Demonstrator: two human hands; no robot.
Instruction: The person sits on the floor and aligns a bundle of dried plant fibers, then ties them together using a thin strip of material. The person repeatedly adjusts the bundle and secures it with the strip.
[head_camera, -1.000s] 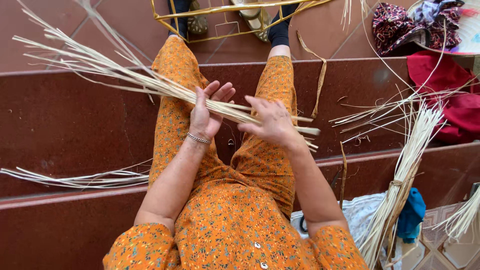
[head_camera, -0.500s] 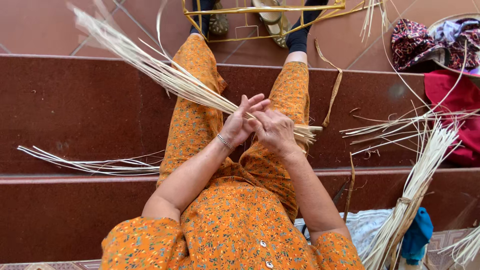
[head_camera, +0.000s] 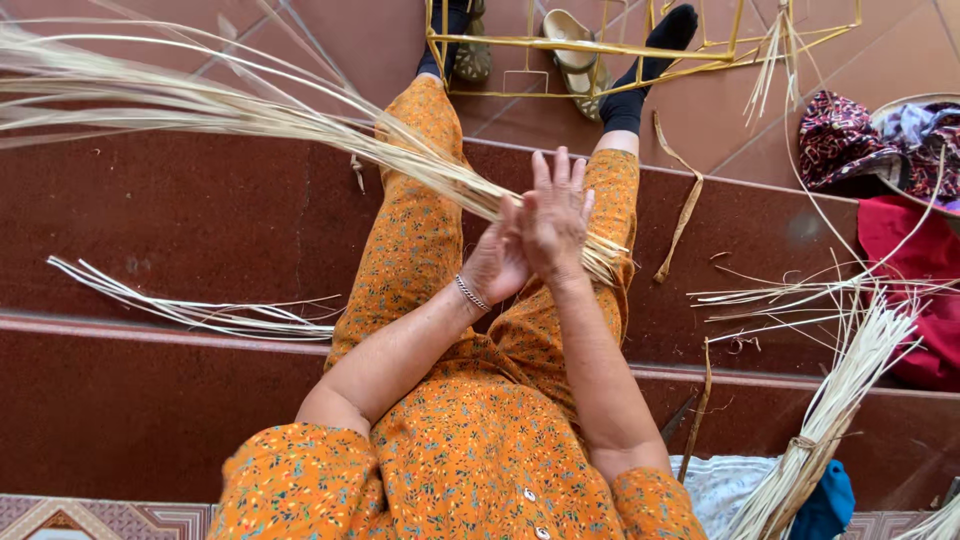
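- Palms pressed together over the lap: left hand and right hand, fingers straight and loosely spread, sandwiching a straw bundle near its cut end.
- Bundle fanning up and left over the steps.
- Likely light, springy, brittle, slippery; best gripped near the gathered end.
- Loose strands lying left, tied sheaf right.
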